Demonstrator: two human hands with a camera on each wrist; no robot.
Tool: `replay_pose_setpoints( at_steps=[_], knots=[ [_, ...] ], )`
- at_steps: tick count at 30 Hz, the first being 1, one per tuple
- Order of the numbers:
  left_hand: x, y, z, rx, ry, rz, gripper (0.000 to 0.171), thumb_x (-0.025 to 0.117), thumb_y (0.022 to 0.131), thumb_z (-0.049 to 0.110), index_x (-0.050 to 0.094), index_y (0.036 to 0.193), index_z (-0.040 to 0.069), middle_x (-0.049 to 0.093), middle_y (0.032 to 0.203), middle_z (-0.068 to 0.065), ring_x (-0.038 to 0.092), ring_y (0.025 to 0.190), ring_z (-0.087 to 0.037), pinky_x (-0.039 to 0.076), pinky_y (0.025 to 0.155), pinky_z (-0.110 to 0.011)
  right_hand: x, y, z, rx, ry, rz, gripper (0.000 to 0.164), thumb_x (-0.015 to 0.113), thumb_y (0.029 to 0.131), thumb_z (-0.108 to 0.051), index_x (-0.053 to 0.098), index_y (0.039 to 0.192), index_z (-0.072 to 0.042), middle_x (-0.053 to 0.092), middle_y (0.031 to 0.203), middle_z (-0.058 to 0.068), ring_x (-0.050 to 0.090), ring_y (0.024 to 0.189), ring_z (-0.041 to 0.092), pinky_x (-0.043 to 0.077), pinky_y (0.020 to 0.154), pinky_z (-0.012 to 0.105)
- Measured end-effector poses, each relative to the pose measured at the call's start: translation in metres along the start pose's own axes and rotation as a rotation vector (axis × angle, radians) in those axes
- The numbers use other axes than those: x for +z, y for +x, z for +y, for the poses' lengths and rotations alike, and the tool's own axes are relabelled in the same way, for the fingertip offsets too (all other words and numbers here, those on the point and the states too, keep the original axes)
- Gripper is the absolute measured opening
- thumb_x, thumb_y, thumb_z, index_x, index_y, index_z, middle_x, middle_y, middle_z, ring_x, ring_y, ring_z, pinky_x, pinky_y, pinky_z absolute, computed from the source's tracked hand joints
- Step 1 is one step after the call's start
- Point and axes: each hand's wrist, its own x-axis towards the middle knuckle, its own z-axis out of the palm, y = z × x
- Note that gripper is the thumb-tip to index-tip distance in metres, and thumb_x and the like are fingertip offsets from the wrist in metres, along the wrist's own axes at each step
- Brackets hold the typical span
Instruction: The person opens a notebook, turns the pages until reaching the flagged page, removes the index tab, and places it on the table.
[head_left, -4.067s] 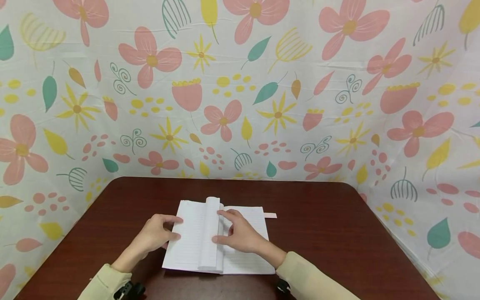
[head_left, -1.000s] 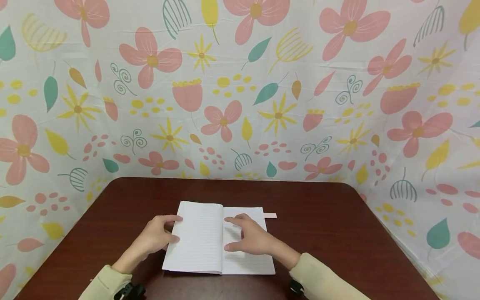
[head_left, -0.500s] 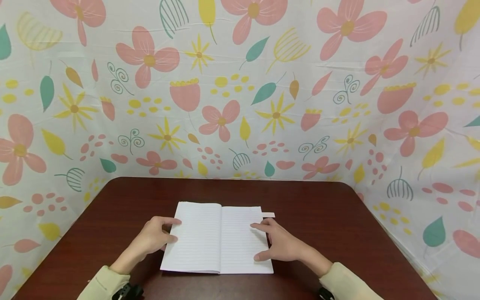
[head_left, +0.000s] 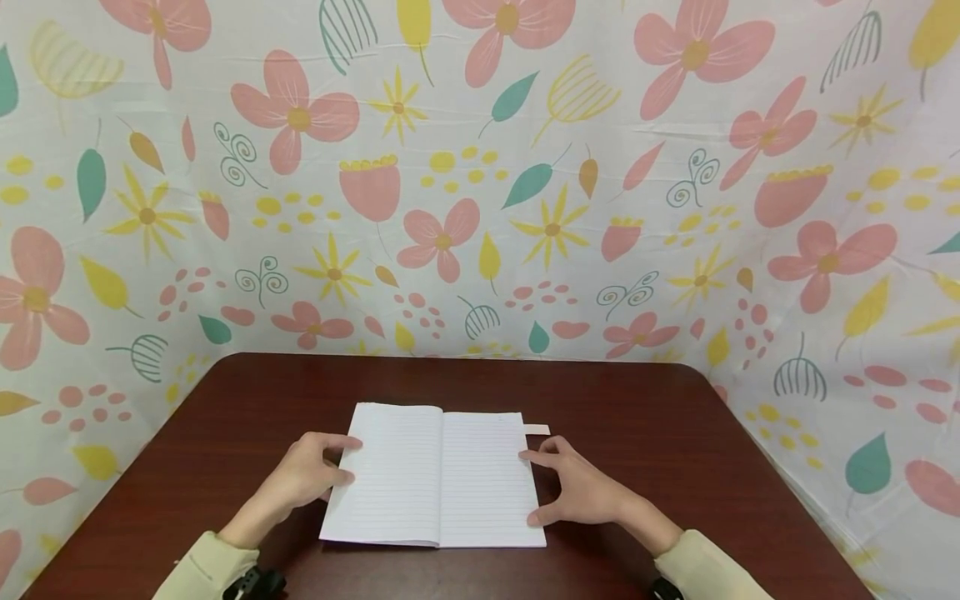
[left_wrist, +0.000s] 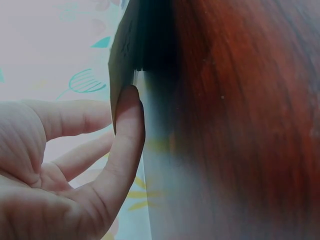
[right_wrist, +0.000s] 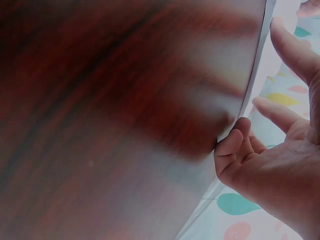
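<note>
An open notebook with lined white pages lies on the dark wooden table. Its left side is gripped by my left hand: thumb and index finger lie on the page, and in the left wrist view another finger presses the underside. At the right page's outer edge, my right hand touches the paper with thumb and index fingertips. Its other fingers are bent beside that edge in the right wrist view. A pale tab sticks out from the notebook's upper right side.
The brown table has rounded far corners. Behind it and along both sides hangs a white cloth printed with flowers and leaves. Dark wrist cameras sit at both sleeves.
A raised, curling leaf under my right hand has been laid flat to the left. My right hand has since slid rightward across the right page to its outer edge. My left hand stays put.
</note>
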Motion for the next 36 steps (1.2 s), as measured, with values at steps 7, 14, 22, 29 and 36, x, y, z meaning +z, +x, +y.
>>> replay_pose_setpoints(
  at_steps=[7,14,22,29,36],
  knots=[
    [-0.0010,0.0001,0.0008,-0.004,-0.005,-0.005,0.045,0.079,0.084,-0.010,0.072,0.128,-0.002,0.063,0.131,-0.026,0.074,0.077,-0.025,0.063,0.063,-0.044,-0.0001,0.0000,0.0005,-0.016,-0.007,0.002,0.087,0.095,0.077,-0.037,0.060,0.148,-0.002,0.044,0.131,0.014,0.048,0.117,0.031,0.049,0.092,0.042],
    [-0.0017,-0.0003,0.0017,-0.012,-0.013,-0.003,0.045,0.079,0.084,-0.010,0.072,0.128,-0.002,0.064,0.131,-0.027,0.074,0.078,-0.025,0.063,0.063,-0.044,-0.0005,0.0002,-0.0006,-0.009,-0.006,0.001,0.087,0.096,0.077,-0.037,0.060,0.148,-0.003,0.044,0.131,0.013,0.048,0.118,0.031,0.049,0.092,0.042],
    [-0.0017,0.0003,0.0012,-0.017,-0.010,-0.002,0.045,0.079,0.084,-0.009,0.072,0.128,-0.002,0.063,0.132,-0.027,0.074,0.078,-0.024,0.063,0.063,-0.043,0.0006,0.0014,0.0002,-0.006,-0.016,0.004,0.086,0.096,0.077,-0.037,0.061,0.147,-0.003,0.045,0.133,0.015,0.048,0.119,0.032,0.049,0.093,0.044],
    [-0.0015,0.0000,0.0007,-0.020,-0.008,-0.001,0.045,0.080,0.084,-0.009,0.072,0.128,-0.002,0.064,0.131,-0.026,0.073,0.078,-0.024,0.063,0.063,-0.043,0.0023,0.0024,-0.0010,-0.003,-0.020,0.007,0.085,0.095,0.077,-0.038,0.061,0.147,-0.003,0.045,0.132,0.015,0.048,0.118,0.031,0.049,0.093,0.044],
    [-0.0005,-0.0004,0.0016,-0.018,-0.010,-0.001,0.045,0.079,0.084,-0.010,0.072,0.128,-0.002,0.065,0.130,-0.026,0.073,0.079,-0.024,0.063,0.063,-0.043,0.0047,0.0041,-0.0036,0.007,-0.014,0.016,0.085,0.095,0.077,-0.039,0.061,0.147,-0.004,0.045,0.130,0.014,0.048,0.117,0.031,0.049,0.091,0.043]
  ],
)
